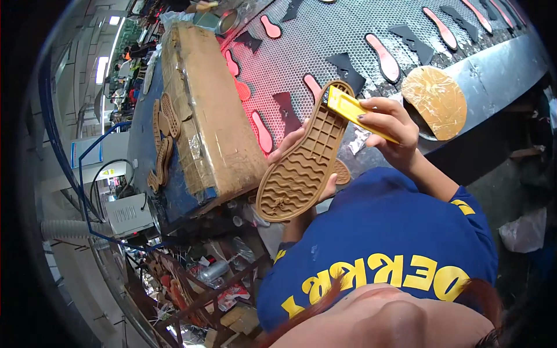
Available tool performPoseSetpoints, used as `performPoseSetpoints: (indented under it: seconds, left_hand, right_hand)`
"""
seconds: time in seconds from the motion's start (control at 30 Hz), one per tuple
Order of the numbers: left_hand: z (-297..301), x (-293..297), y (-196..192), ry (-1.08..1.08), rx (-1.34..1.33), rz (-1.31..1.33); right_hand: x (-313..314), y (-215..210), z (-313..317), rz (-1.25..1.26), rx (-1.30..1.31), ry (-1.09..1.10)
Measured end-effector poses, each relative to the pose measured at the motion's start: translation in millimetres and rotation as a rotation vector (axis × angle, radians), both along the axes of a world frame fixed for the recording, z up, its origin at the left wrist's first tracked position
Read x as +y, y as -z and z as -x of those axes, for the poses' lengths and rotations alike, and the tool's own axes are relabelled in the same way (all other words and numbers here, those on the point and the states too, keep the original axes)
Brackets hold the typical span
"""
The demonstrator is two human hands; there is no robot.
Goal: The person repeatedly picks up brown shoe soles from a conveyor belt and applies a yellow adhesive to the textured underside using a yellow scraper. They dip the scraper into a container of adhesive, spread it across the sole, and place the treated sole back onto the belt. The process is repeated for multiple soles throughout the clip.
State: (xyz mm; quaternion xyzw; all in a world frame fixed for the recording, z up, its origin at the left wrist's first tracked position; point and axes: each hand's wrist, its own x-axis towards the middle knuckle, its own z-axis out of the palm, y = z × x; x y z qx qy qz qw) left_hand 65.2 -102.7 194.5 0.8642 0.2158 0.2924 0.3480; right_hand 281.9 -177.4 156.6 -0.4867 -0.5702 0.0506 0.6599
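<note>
The left hand [293, 145] holds a tan rubber shoe sole [304, 162] from behind, tread side up, its fingers curled around the edges. The sole's long axis runs from lower left to upper right, and the right hand [389, 130] meets it at that upper end, the nearer end to it. There the right fingers pinch a flat yellow tool [354, 110] (a scraper or brush, hard to tell) against the sole's tip. Beyond the sole lies a perforated conveyor table [348, 35] carrying pink insoles [383, 58] and dark cut pieces [348, 69]. Left of the sole sits a taped cardboard box [203, 116]; right of it, a round tan disc [435, 101].
</note>
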Motion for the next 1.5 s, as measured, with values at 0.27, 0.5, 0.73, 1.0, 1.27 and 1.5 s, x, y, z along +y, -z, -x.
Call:
performPoseSetpoints:
  seconds: [0.27, 0.5, 0.73, 1.0, 1.27, 1.5]
  left_hand:
    - [-6.9, 4.2, 13.7, -0.079, -0.225, 0.161]
    - [-17.9, -5.6, -12.0, -0.219, 0.308, -0.354]
    - [-27.2, 5.4, 21.2, 0.167, -0.784, 0.950]
    - [-34.2, -1.9, 46.1, -0.293, -0.573, 0.356]
    - [-23.5, 15.1, 29.9, -0.142, -0.790, 1.458]
    - [-30.4, 13.4, 21.6, 0.075, -0.919, 1.569]
  right_hand:
    - [-2.3, -9.8, 17.8, -0.056, -0.069, -0.274]
    - [2.8, -3.9, 24.5, -0.043, -0.108, -0.075]
    - [3.2, -12.7, 37.9, -0.130, -0.234, -0.120]
    - [4.3, -18.3, 54.7, -0.150, -0.220, -0.253]
    - [3.9, -16.2, 53.4, -0.143, -0.213, -0.249]
    - [3.8, -20.1, 56.8, -0.145, -0.223, -0.258]
